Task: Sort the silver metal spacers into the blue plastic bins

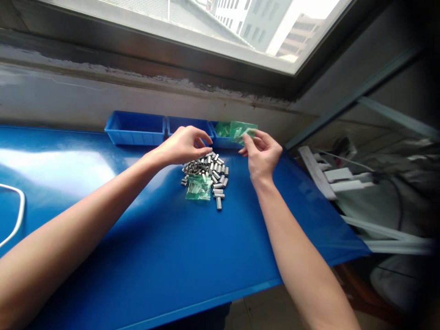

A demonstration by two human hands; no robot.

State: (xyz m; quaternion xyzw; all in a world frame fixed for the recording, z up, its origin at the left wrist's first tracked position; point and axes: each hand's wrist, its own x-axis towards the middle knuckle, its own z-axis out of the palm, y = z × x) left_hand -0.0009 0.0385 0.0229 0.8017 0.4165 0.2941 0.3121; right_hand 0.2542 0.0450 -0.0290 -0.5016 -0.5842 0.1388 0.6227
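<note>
While green translucent plastic packets (pixel 223 129) occupy the rightmost blue plastic bin (pixel 225 143), my right hand (pixel 263 153) pinches another packet (pixel 240 130) near it, my left hand (pixel 187 144) hovers half-open, and one packet (pixel 198 189) lies unbinned by silvery metal prisms (pixel 216 174).

Glossy blue table (pixel 192 247), pale wall (pixel 68 98) beneath bright window (pixel 185 23), buildings (pixel 263 20) outside, tiled floor (pixel 256 311)
</note>
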